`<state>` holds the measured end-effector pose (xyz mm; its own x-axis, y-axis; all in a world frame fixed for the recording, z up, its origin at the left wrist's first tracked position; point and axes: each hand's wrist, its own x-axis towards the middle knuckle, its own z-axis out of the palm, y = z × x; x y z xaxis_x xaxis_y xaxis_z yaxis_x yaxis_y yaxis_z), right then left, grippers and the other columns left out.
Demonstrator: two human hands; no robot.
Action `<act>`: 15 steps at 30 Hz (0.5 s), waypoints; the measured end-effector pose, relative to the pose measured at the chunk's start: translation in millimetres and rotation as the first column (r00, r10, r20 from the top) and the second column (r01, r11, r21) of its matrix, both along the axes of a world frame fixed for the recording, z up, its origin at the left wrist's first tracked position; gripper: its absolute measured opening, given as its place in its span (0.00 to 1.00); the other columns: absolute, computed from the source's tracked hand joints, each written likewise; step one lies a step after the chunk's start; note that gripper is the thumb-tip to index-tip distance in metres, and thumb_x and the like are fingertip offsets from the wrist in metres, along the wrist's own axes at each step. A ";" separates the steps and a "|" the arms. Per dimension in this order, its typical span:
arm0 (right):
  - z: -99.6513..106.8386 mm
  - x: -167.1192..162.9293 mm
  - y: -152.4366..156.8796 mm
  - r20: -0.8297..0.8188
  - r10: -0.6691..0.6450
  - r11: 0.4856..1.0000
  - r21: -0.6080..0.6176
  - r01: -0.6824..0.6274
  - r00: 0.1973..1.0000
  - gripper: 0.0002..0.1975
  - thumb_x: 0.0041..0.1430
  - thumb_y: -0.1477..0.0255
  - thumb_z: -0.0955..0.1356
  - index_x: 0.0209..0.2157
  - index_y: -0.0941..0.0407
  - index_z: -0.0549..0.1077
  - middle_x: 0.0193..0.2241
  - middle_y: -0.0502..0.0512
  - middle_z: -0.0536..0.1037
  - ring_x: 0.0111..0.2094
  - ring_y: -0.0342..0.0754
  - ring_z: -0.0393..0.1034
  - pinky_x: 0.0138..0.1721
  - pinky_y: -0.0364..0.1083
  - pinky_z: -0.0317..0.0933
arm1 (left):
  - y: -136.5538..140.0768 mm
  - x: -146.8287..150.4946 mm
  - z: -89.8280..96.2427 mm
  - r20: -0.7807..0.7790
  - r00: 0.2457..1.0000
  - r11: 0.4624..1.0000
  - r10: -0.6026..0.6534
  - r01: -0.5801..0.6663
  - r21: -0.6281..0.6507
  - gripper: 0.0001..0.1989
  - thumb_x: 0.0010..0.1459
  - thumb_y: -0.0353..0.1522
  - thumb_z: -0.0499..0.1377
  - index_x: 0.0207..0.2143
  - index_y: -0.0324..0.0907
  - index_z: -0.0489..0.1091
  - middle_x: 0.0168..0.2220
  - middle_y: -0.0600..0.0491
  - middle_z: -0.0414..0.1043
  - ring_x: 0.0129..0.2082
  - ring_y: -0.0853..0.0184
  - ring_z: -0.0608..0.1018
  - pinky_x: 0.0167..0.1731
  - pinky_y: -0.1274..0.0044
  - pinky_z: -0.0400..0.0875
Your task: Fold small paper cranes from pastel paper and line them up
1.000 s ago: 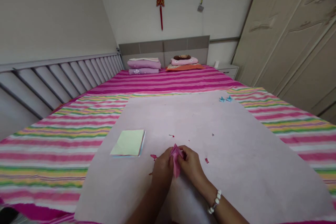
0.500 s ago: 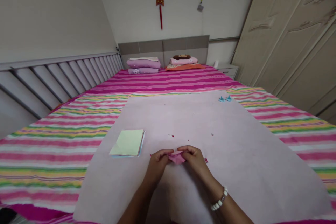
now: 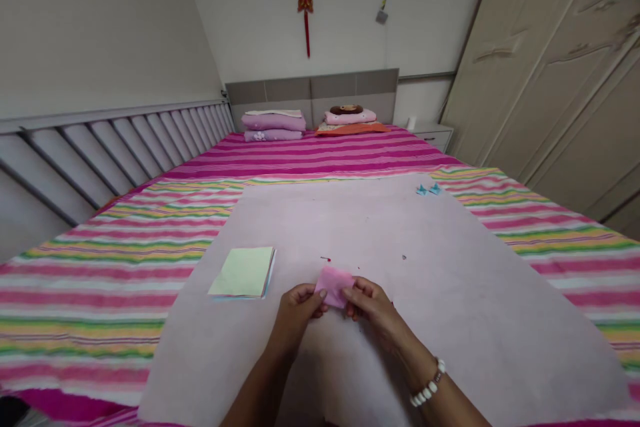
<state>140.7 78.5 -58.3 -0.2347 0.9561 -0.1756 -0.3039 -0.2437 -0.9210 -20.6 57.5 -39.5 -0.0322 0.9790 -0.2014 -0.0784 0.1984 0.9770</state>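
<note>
Between my two hands is a small folded piece of pink paper [image 3: 334,285], held just above the pale sheet. My left hand [image 3: 296,312] pinches its left edge, thumb on the near face. On the other side my right hand [image 3: 374,310], with a beaded bracelet at the wrist, grips the right edge between thumb and fingers. The paper's flat face is turned up toward me; its underside is hidden. To the left lies a stack of square paper [image 3: 244,271] with a pale green sheet on top.
A large pale sheet [image 3: 450,320] covers the striped bed. Two small blue folded paper pieces [image 3: 429,189] sit at its far right corner. A small red-tipped scrap [image 3: 326,259] lies beyond my hands. A slatted rail [image 3: 125,140] runs along the left.
The pink paper has been turned so that a flat face shows, where its folded edges showed before. My right hand has shifted slightly, and both thumbs now lie on the paper's near face.
</note>
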 end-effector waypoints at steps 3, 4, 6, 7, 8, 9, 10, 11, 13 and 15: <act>-6.9 -2.4 -0.2 0.054 0.011 1.000 0.020 -0.012 0.998 0.20 0.30 0.60 0.78 0.24 0.59 0.73 0.13 0.44 0.69 0.13 0.38 0.58 0.17 0.39 0.50 | -0.9 -2.2 2.0 -0.016 1.000 1.000 -0.003 0.003 -0.006 0.15 0.43 0.41 0.66 0.28 0.38 0.76 0.20 0.56 0.71 0.22 0.71 0.71 0.25 0.81 0.62; -8.0 -3.4 -1.0 0.067 0.016 1.000 0.026 -0.017 0.998 0.19 0.31 0.60 0.77 0.22 0.59 0.72 0.13 0.44 0.68 0.13 0.38 0.58 0.17 0.39 0.50 | -1.2 -2.5 2.8 -0.027 1.000 1.000 0.002 -0.002 0.000 0.15 0.43 0.41 0.66 0.27 0.38 0.76 0.19 0.56 0.70 0.21 0.71 0.70 0.24 0.81 0.61; -8.0 -5.6 -3.1 0.092 0.018 0.999 0.040 -0.022 0.996 0.18 0.35 0.59 0.76 0.18 0.58 0.70 0.11 0.44 0.67 0.14 0.38 0.57 0.18 0.40 0.49 | -1.9 -2.3 5.0 -0.027 1.000 1.000 0.016 -0.016 0.016 0.14 0.43 0.41 0.66 0.26 0.38 0.75 0.18 0.57 0.68 0.20 0.71 0.69 0.23 0.81 0.60; -7.1 -6.7 -4.3 0.100 0.014 0.999 0.049 -0.019 0.995 0.19 0.37 0.58 0.75 0.17 0.58 0.69 0.11 0.44 0.66 0.14 0.38 0.56 0.18 0.40 0.49 | -2.2 -1.6 6.3 -0.004 1.000 1.000 0.013 -0.013 0.019 0.14 0.43 0.41 0.66 0.26 0.38 0.75 0.19 0.57 0.69 0.21 0.71 0.69 0.24 0.81 0.61; -5.9 -7.7 -5.3 0.103 0.010 0.998 0.057 -0.016 0.995 0.19 0.38 0.58 0.75 0.16 0.58 0.69 0.11 0.44 0.66 0.14 0.38 0.56 0.19 0.40 0.48 | -2.5 -0.7 7.4 0.029 1.000 1.000 -0.004 0.004 0.018 0.15 0.43 0.41 0.66 0.26 0.38 0.75 0.20 0.56 0.70 0.22 0.70 0.71 0.25 0.80 0.63; -4.5 -8.7 -6.2 0.104 0.007 0.998 0.067 -0.014 0.995 0.19 0.39 0.58 0.74 0.17 0.58 0.69 0.11 0.44 0.66 0.14 0.38 0.55 0.19 0.40 0.48 | -2.8 0.3 8.3 0.063 0.997 0.999 -0.033 0.032 0.014 0.15 0.42 0.41 0.67 0.28 0.38 0.75 0.22 0.55 0.72 0.24 0.68 0.72 0.26 0.79 0.64; -3.2 -9.6 -6.9 0.107 0.004 0.997 0.078 -0.013 0.994 0.19 0.39 0.57 0.74 0.17 0.58 0.69 0.11 0.44 0.65 0.14 0.38 0.55 0.19 0.40 0.47 | -3.0 1.5 8.8 0.088 0.994 0.998 -0.061 0.061 0.010 0.16 0.41 0.41 0.67 0.29 0.37 0.75 0.24 0.53 0.73 0.25 0.67 0.73 0.27 0.78 0.65; -2.0 -10.4 -7.6 0.114 0.005 0.996 0.090 -0.016 0.994 0.19 0.39 0.57 0.74 0.18 0.58 0.70 0.11 0.43 0.65 0.14 0.38 0.54 0.19 0.40 0.47 | -3.2 2.7 8.8 0.100 0.991 0.997 -0.083 0.083 0.007 0.17 0.41 0.40 0.68 0.29 0.37 0.75 0.25 0.52 0.74 0.26 0.66 0.73 0.28 0.77 0.65; -0.2 -11.8 -8.8 0.139 0.005 0.994 0.111 -0.020 0.990 0.19 0.40 0.57 0.74 0.18 0.58 0.70 0.12 0.43 0.64 0.14 0.38 0.54 0.20 0.40 0.46 | -3.4 4.7 7.7 0.096 0.990 0.995 -0.099 0.100 -0.002 0.16 0.41 0.39 0.68 0.29 0.36 0.76 0.25 0.52 0.74 0.27 0.66 0.73 0.29 0.77 0.65; 0.5 -12.5 -10.4 0.162 -0.002 0.992 0.122 -0.018 0.987 0.19 0.41 0.57 0.74 0.17 0.58 0.68 0.11 0.43 0.64 0.15 0.38 0.54 0.20 0.40 0.45 | -3.4 5.7 5.8 0.106 0.990 0.995 -0.090 0.093 -0.024 0.15 0.42 0.40 0.67 0.27 0.36 0.75 0.22 0.53 0.73 0.25 0.67 0.72 0.28 0.77 0.65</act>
